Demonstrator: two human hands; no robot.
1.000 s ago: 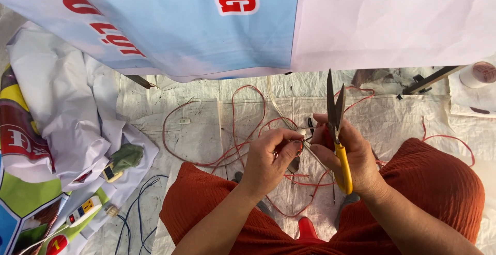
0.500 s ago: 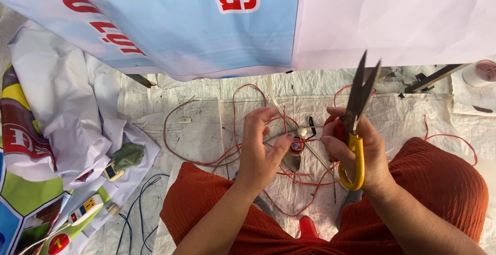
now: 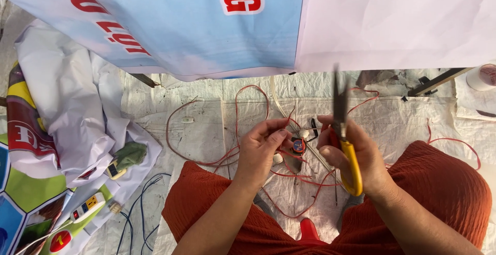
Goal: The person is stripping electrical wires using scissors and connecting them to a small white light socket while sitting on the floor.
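- A pale woven sheet (image 3: pixel 206 126) covers the floor beneath a hanging blue-and-white banner (image 3: pixel 206 22).
- The right hand (image 3: pixel 356 151) grips yellow-handled scissors (image 3: pixel 345 141); the left hand (image 3: pixel 263 149) pinches red wire (image 3: pixel 227 157).
- The small part (image 3: pixel 298 145) between the hands is indistinct.

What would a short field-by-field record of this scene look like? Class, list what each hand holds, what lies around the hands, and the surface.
left hand: pinches thin red wire
right hand: grips yellow-handled scissors, blades pointing up and away
between the hands: small round component on the wire
surface: pale woven sheet, red wire loops spread over it
left side: crumpled printed banner, power strip, blue cable
above: blue and white banner
clothing: rust-orange trousers
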